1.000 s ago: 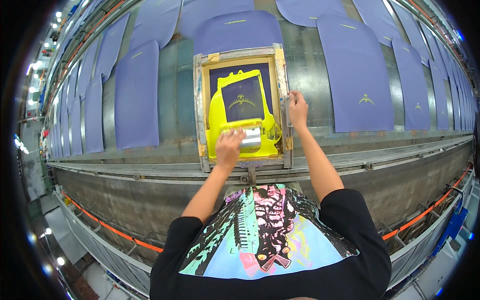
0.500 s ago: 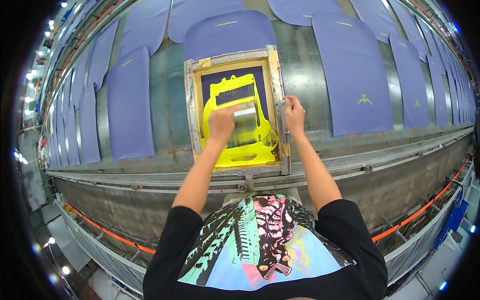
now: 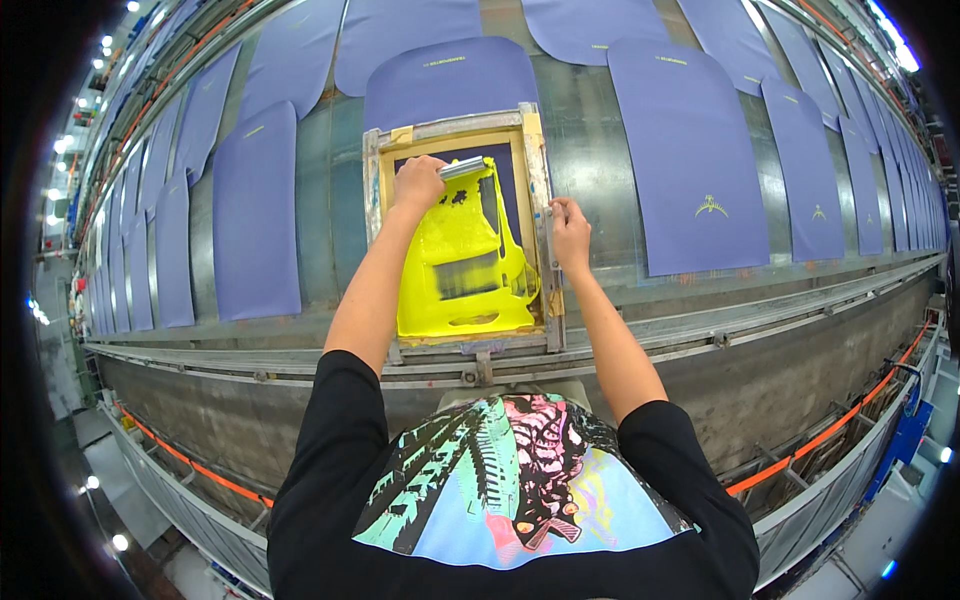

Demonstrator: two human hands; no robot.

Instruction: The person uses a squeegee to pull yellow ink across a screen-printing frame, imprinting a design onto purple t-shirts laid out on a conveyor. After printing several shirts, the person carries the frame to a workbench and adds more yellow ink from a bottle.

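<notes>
My left hand [image 3: 419, 183] is closed on one end of a metal-edged squeegee [image 3: 465, 168], at the far end of a screen printing frame [image 3: 374, 205]. Bright yellow ink [image 3: 440, 300] lies thick over the mesh, heaviest toward the near end. A dark streaked patch shows through the ink in the middle. At the frame's right side rail, my right hand [image 3: 570, 238] is closed on the rail's edge, fingers curled. Beneath the far end of the frame, a purple-blue fabric piece [image 3: 452, 80] sticks out with small yellow print near its top.
Rows of purple-blue cut pieces lie on the long metal table, including one at left [image 3: 256, 215] and one with a yellow motif at right [image 3: 690, 150]. A metal rail [image 3: 660, 345] runs along the near edge. Orange strips [image 3: 800, 453] line the walkway side.
My left hand has moved the squeegee from the middle of the screen to its far end. Yellow ink now covers more of the upper area. My right hand stays at the frame's right side.
</notes>
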